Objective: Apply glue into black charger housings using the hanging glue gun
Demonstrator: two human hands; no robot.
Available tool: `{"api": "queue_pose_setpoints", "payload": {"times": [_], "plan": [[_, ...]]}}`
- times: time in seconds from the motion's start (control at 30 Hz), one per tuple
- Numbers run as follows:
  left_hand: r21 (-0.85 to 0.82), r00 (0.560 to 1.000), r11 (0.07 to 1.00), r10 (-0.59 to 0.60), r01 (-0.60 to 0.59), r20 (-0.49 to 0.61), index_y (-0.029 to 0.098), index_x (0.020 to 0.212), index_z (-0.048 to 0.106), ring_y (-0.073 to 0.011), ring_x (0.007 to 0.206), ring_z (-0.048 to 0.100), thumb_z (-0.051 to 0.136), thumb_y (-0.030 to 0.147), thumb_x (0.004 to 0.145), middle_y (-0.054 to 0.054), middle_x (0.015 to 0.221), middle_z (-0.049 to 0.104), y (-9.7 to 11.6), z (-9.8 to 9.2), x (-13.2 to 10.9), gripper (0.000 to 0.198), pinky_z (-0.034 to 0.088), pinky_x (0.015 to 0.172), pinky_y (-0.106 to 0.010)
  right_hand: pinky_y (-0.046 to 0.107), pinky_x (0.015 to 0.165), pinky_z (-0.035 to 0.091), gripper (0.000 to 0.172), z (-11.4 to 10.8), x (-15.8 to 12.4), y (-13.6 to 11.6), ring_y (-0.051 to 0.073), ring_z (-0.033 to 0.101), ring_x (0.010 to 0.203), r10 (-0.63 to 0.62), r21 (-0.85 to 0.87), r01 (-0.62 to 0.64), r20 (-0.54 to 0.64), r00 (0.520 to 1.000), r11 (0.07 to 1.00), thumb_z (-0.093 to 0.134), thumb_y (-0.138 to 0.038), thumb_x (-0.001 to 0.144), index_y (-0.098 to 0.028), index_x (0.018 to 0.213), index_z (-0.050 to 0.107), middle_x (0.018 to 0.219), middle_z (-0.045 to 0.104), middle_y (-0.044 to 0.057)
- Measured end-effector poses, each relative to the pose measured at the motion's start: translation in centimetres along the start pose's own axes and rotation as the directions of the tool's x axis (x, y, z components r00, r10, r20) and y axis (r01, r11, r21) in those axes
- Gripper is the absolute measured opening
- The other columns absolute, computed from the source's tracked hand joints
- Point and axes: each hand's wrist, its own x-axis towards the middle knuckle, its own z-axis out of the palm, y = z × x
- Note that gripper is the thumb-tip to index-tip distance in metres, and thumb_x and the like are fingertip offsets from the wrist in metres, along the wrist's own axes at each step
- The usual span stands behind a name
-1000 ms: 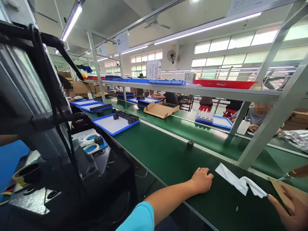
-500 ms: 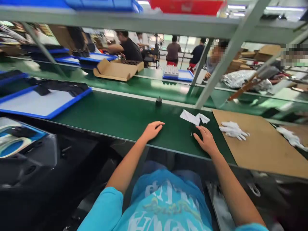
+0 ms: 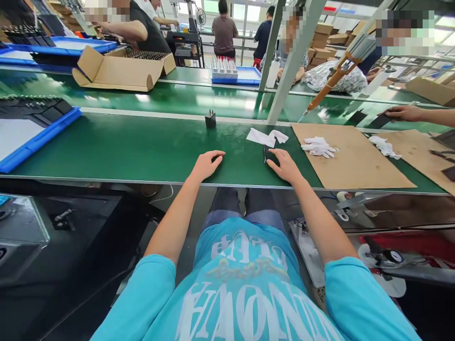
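My left hand [image 3: 207, 166] rests on the green bench top [image 3: 159, 151], holding nothing, with thumb and fingers apart. Farther back stands a small black plug adapter [image 3: 210, 119], its pins pointing up, out of reach of my fingers. My right hand [image 3: 284, 166] also lies on the bench, fingers parted and nothing in its grasp. Just left of its fingertips is a thin dark strip with a white edge [image 3: 265, 154]; whether they touch is unclear. Beyond it lie crumpled white pieces of paper or cloth [image 3: 263, 137].
White gloves [image 3: 320, 147] lie on a brown cardboard sheet [image 3: 355, 166] at right. A blue-rimmed tray [image 3: 64, 128] with black adapters sits at left. A slanted metal post [image 3: 284, 80] rises at the bench's back. A co-worker's hand [image 3: 401, 113] holds a dark piece at far right.
The camera view has levelled and swung rightward, so the tray at left shows less and more of the right side appears. Both hands stay at about the same spots on the bench.
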Motion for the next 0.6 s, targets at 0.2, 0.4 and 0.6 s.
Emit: {"api": "queue_pose_setpoints", "payload": {"times": [0.2,0.4,0.6], "plan": [[0.062,0.998,0.996,0.069,-0.069,0.011,0.019,0.108,0.067,-0.0209,0.107,0.061,0.048,0.024,0.088,-0.006,0.114,0.069,0.1,0.3,-0.2,0.028,0.045,0.098,-0.034,0.050,0.102,0.041,0.044,-0.1,-0.1,-0.4,0.029,0.049,0.119,0.012,0.029,-0.011,-0.005,1.000,1.000,0.047,-0.041,0.090,-0.019,0.128,0.050,0.123,0.056,0.015],[0.115,0.994,0.988,0.104,-0.106,0.026,0.019,0.111,0.065,-0.0206,0.117,0.056,0.044,0.026,0.091,-0.007,0.118,0.067,-0.1,0.5,-0.4,0.030,0.042,0.104,-0.038,0.050,0.103,0.040,0.044,-0.3,-0.3,-0.6,0.028,0.049,0.120,0.065,0.106,-0.064,-0.009,0.998,0.992,0.047,-0.039,0.090,-0.019,0.129,0.049,0.125,0.056,0.015],[0.145,0.985,0.975,0.171,-0.170,0.007,0.021,0.108,0.066,-0.0227,0.114,0.059,0.044,0.027,0.091,-0.006,0.114,0.069,0.1,0.0,-0.5,0.029,0.045,0.101,-0.045,0.042,0.098,0.048,0.036,-1.3,-0.4,-1.3,0.022,0.058,0.114,0.124,0.169,-0.113,-0.056,0.991,0.979,0.048,-0.032,0.091,-0.020,0.125,0.053,0.120,0.062,0.011]]}}
